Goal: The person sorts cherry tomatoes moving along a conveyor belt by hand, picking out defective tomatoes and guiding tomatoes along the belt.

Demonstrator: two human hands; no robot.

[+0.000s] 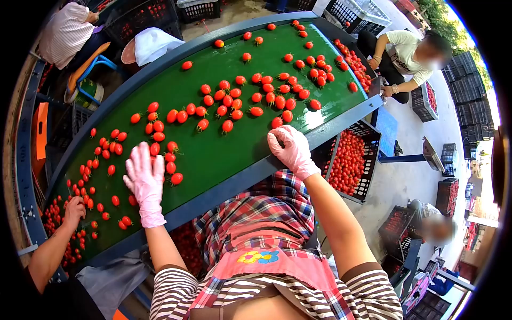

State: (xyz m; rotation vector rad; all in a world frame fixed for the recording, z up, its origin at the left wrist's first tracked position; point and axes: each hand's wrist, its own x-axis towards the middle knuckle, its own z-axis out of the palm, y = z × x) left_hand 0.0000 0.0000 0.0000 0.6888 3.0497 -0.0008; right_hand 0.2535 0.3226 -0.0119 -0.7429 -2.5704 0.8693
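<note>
My left hand (145, 184), in a pink glove, lies over the green conveyor belt (224, 152) with its fingers stretched out. Small red tomatoes (176, 178) sit close beside its fingertips and to its right. My right hand (292, 152), gloved the same way, is curled closed above the belt's near edge. Whatever its fingers may hold is hidden. Just above it lies a single tomato (277, 122), and a loose band of more tomatoes stretches across the belt, some with green stems.
Below the belt's right end stands a black crate (372, 160) full of tomatoes. Another person's bare hand (74, 212) reaches among tomatoes at far left. A person (410, 58) crouches beyond the right end, near a tomato chute (353, 63). Stacked crates (469, 96) stand farther right.
</note>
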